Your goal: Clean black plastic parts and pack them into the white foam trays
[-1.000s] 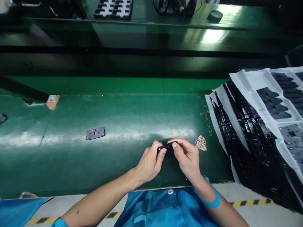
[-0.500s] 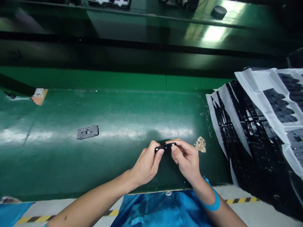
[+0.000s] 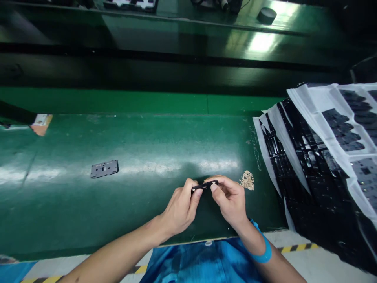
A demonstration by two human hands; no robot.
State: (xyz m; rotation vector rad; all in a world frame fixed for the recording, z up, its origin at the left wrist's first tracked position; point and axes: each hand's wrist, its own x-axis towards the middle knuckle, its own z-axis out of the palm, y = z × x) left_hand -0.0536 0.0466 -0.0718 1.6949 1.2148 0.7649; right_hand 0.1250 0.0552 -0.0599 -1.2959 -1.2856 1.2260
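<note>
Between my two hands is a thin black plastic part (image 3: pixel 205 185), held edge-on over the green bench, with small pale spots near its ends. My left hand (image 3: pixel 183 204) pinches its left end between thumb and fingers. At the other end, my right hand (image 3: pixel 231 198) grips with the fingers behind and the thumb pressed on the near edge. Just right of that hand lies a small heap of tiny tan-gold pieces (image 3: pixel 247 180). Farther left, a flat dark grey plate (image 3: pixel 104 169) with cutouts rests on the bench.
Black trays with white sheets (image 3: pixel 312 157) and dark parts fill the right side. A raised green shelf (image 3: pixel 176 31) runs along the back, bearing a round black object (image 3: pixel 266 16). A bracket (image 3: pixel 41 120) stands at the left. The green bench (image 3: pixel 73 212) ends near my body.
My right thumb has shifted slightly along the black part's near edge. Both hands still hold the part; the whole view has shifted a little.
</note>
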